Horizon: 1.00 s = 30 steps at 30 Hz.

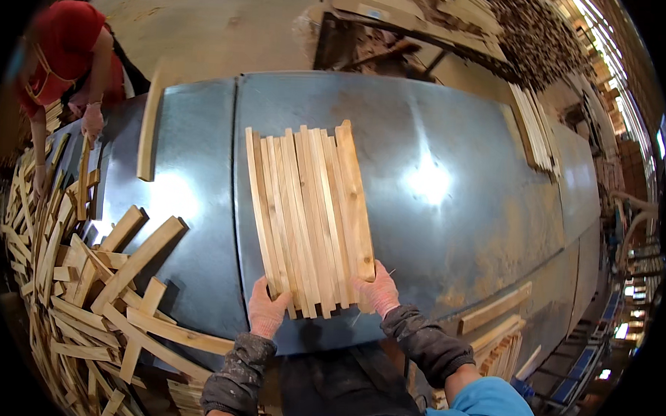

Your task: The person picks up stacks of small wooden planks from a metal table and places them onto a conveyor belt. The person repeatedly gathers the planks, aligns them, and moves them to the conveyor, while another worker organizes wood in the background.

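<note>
A row of pale wooden slats (307,214) lies side by side on the metal tabletop (460,199), their near ends toward me and slightly uneven. My left hand (268,307), in a pinkish work glove, is closed on the near left corner of the row, with its thumb by the slat ends. At the near right corner my right hand (378,288), gloved alike, grips the outermost slat, which reaches a little beyond the others at the far end. The fingers of both hands are partly hidden by the wood.
A jumbled heap of wooden pieces (131,311) covers the near left. One lone slat (149,133) lies at the far left. A co-worker in red (72,55) handles pieces there. More slats (533,131) lie far right, and stacked slats (499,349) stand near right.
</note>
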Available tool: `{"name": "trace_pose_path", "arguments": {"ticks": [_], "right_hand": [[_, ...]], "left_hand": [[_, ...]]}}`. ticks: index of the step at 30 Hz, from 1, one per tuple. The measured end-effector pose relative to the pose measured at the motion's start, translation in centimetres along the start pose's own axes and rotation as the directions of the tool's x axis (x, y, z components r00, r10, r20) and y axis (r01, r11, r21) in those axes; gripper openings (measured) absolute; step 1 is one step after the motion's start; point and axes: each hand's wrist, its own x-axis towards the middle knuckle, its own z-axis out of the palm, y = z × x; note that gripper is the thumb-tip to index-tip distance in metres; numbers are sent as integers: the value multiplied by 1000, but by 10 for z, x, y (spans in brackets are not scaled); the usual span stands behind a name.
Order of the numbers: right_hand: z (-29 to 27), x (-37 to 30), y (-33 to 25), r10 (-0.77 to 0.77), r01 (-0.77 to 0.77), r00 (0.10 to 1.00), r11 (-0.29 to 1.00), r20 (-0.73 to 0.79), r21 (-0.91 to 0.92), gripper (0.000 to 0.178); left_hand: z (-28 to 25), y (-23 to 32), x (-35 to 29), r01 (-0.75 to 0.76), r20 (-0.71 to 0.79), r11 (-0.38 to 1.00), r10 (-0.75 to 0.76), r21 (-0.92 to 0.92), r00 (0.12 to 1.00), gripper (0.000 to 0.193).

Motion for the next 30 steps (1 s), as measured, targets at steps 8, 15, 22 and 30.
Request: {"name": "trace_pose_path", "arguments": {"ticks": [8,15,22,30], "right_hand": [[-54,-106,153,37,-34,999,977,10,-212,90],[-91,-176,248,-93,119,937,991,-337,57,53],[-105,-297,424,-38,88,707,995,-706,35,51],[-109,-518,595,149,-476,538,866,-830,-153,27]], "left_hand": [[60,-88,-132,-60,-64,993,67,106,996,54],[60,-133,-111,-129,-21,987,132,101,991,63],[68,-138,-94,-17,132,998,25,-63,991,56],[63,-143,-37,32,170,983,-64,181,983,71]]}}
